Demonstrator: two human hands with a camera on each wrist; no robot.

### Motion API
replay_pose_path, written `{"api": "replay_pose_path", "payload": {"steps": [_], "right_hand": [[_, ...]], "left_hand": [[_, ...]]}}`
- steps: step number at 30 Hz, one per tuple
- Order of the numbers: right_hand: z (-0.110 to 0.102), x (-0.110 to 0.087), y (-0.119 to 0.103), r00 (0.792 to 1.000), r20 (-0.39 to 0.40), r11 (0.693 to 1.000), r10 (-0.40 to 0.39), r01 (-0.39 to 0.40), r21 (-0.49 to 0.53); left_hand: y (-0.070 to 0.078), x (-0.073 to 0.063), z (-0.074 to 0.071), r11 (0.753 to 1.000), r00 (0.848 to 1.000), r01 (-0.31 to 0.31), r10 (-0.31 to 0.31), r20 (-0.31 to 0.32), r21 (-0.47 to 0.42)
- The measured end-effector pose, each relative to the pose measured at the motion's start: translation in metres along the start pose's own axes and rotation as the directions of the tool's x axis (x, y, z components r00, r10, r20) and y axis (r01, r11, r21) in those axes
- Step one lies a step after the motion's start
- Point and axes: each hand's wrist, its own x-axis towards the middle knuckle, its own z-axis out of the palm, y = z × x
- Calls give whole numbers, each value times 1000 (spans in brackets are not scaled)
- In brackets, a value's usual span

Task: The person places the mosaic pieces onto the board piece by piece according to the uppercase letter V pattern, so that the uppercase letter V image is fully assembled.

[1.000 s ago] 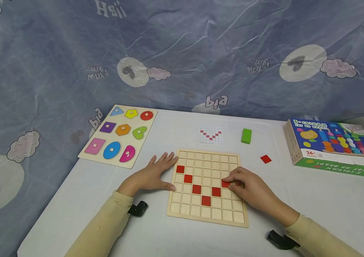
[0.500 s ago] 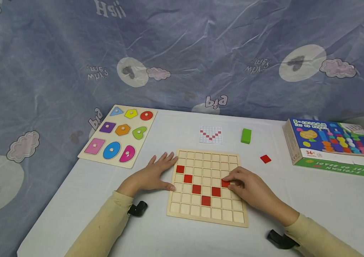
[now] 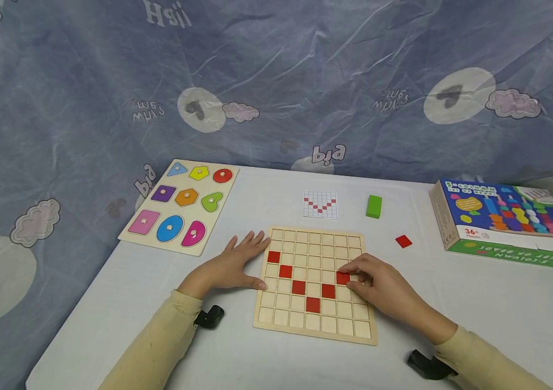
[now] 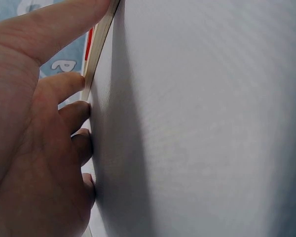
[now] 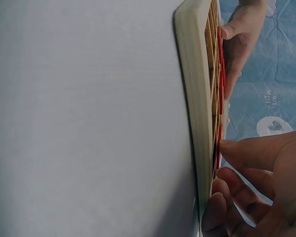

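Note:
A wooden grid board (image 3: 315,335) lies on the white table, with several red square tiles in its cells forming a V. My right hand (image 3: 387,284) is over the board's right side, thumb and index finger pinching the red tile (image 3: 343,278) at the top of the V's right arm. The right wrist view shows the thumb (image 5: 237,149) against this tile and the other fingers curled by the board's edge. My left hand (image 3: 234,265) rests at the board's left edge with fingers spread, thumb on the rim. In the left wrist view its fingertips (image 4: 78,114) press along the edge.
Behind the board lie a pattern card (image 3: 320,205) printed with a red V and a green block (image 3: 374,206). A loose red tile (image 3: 403,241) is to the right, short of a bead-set box (image 3: 510,225). A knobbed shape puzzle (image 3: 181,208) lies at the back left.
My right fingers have shifted very slightly at the tile, which shows a little more of its face. My left hand and the board have stayed in place.

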Motion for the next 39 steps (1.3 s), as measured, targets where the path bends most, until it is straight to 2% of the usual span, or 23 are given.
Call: {"api": "replay_pose_path", "payload": {"steps": [25, 39], "right_hand": [[-1, -1, 3, 1000, -14, 1000, -21, 21, -2], [-11, -5, 8, 999, -39, 1000, -4, 3, -26]], "left_hand": [[-3, 0, 2, 1000, 1000, -2, 2, -7, -1], [-2, 0, 2, 1000, 1000, -3, 3, -12, 0]]}}
